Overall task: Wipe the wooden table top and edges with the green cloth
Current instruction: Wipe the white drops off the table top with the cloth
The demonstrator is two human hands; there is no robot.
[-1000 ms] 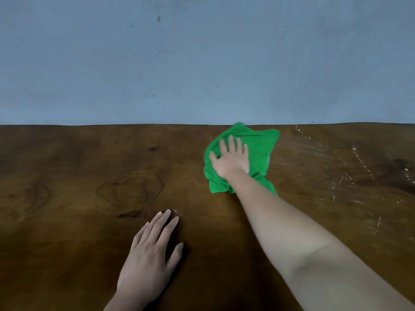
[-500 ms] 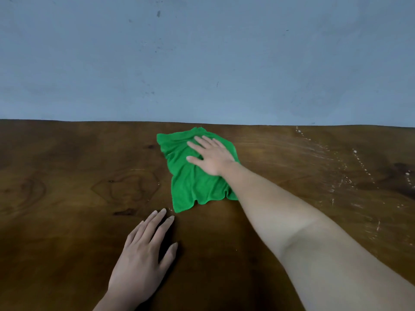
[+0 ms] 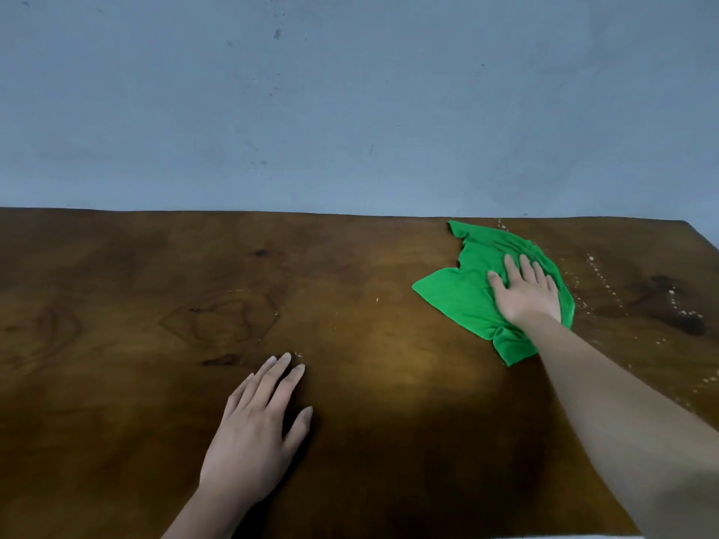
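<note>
A dark brown wooden table top (image 3: 369,297) fills the lower half of the view. A crumpled green cloth (image 3: 463,289) lies on it at the far right, close to the back edge. My right hand (image 3: 525,293) presses flat on the cloth with fingers spread, arm stretched forward from the lower right. My left hand (image 3: 256,425) rests palm down on the bare wood near me, fingers together, holding nothing.
A plain blue-grey wall (image 3: 350,110) rises directly behind the table's back edge. White specks and streaks (image 3: 595,274) dot the wood to the right of the cloth, beside a dark stain (image 3: 677,309). The table's right corner (image 3: 688,227) shows at the far right.
My right hand swept the cloth left toward the table's middle, then back right to the far right area. My left hand stayed planted on the wood.
</note>
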